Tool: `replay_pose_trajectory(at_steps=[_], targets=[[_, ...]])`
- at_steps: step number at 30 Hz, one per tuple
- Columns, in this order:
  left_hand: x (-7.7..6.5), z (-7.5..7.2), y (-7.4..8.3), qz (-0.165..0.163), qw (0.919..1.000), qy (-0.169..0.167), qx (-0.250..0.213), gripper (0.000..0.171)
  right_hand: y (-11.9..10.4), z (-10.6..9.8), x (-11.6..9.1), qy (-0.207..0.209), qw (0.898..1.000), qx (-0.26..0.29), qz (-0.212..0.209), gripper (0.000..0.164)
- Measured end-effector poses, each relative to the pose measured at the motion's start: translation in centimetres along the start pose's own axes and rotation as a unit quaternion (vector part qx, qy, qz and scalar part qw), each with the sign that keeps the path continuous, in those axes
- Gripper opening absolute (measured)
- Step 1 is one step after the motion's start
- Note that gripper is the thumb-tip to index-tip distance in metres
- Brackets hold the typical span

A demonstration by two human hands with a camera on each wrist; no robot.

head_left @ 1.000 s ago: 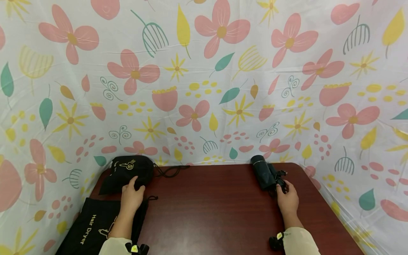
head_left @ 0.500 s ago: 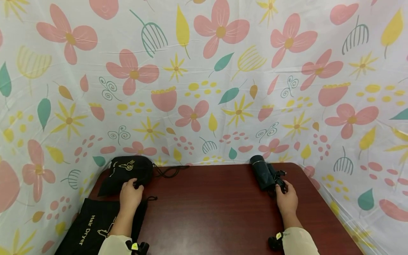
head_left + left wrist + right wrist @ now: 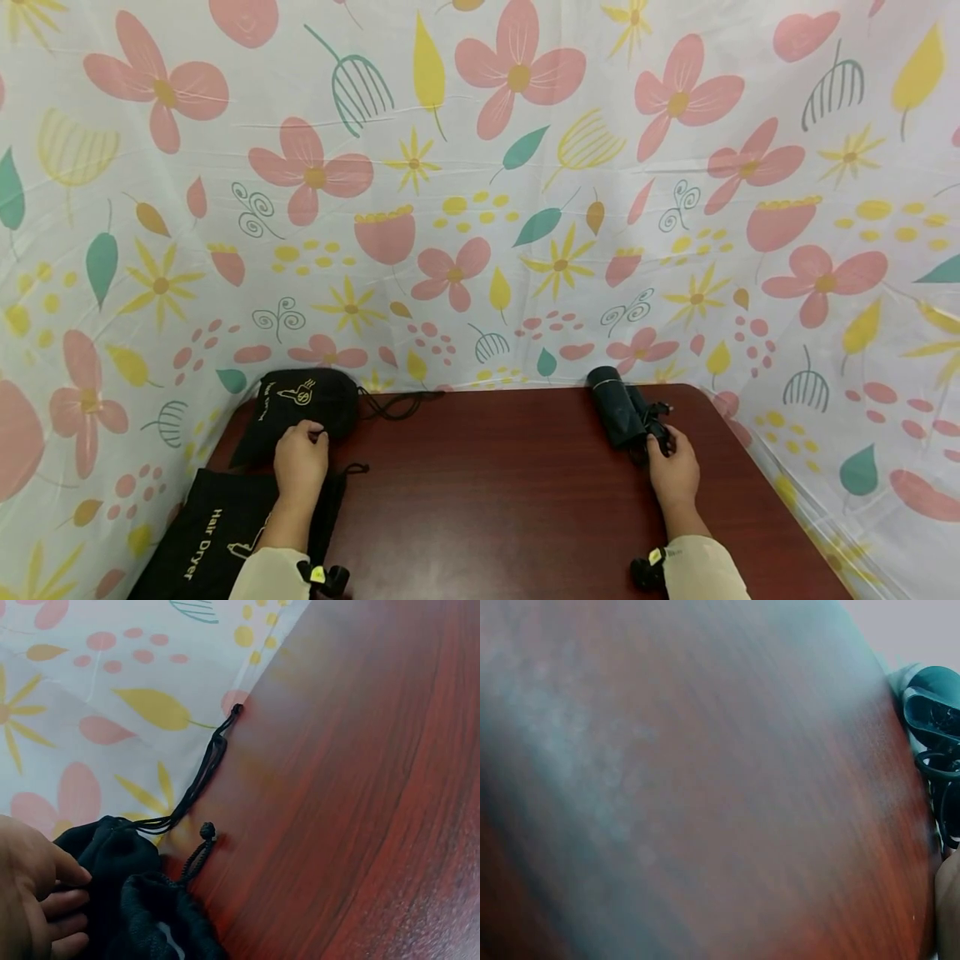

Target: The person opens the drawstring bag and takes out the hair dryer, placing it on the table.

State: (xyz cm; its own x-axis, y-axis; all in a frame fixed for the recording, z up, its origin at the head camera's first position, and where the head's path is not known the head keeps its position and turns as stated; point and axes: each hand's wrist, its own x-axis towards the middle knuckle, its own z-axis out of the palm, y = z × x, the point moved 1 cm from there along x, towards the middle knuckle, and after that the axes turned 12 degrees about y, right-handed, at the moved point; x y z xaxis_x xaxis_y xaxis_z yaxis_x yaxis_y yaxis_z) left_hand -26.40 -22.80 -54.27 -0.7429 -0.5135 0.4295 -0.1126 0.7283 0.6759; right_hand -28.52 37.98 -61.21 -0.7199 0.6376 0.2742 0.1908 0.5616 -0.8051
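In the head view my left hand (image 3: 300,462) pinches the near edge of a plump black drawstring bag (image 3: 318,392) with a gold hair-dryer print, at the table's back left. The left wrist view shows bent fingers (image 3: 67,904) against its dark cloth. Below it lies a flat black pouch (image 3: 202,542) lettered "Hair Dryer", partly under my left forearm. At the back right my right hand (image 3: 675,475) grips the near end of a dark hair dryer (image 3: 613,408), where its bundled black cord (image 3: 657,429) sits. My fingers hide part of that cord.
Drawstrings (image 3: 397,406) trail from the plump bag along the back edge of the brown wooden table (image 3: 480,500). A short knotted cord (image 3: 356,468) sticks out of the flat pouch. A flower-printed cloth (image 3: 465,208) hangs close around the table's back and sides.
My left fingers, stretched out on the bag a second ago, have curled in at its near edge. The left hand has drawn back slightly, and the bag has shifted a little nearer. My right hand stays put.
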Motion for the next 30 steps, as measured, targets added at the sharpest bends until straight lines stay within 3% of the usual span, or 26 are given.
replay_pose_trajectory(at_steps=[13,30], targets=[[-0.52,0.35,-0.09,-0.029,0.9955,0.085,-0.03,0.005,-0.05,0.02,0.14,0.001,1.0,-0.001,-0.002,0.056],[-0.67,0.57,-0.33,-0.03,0.9947,0.073,-0.066,0.005,-0.14,0.03,0.2,0.0,1.0,0.001,0.002,0.058]])
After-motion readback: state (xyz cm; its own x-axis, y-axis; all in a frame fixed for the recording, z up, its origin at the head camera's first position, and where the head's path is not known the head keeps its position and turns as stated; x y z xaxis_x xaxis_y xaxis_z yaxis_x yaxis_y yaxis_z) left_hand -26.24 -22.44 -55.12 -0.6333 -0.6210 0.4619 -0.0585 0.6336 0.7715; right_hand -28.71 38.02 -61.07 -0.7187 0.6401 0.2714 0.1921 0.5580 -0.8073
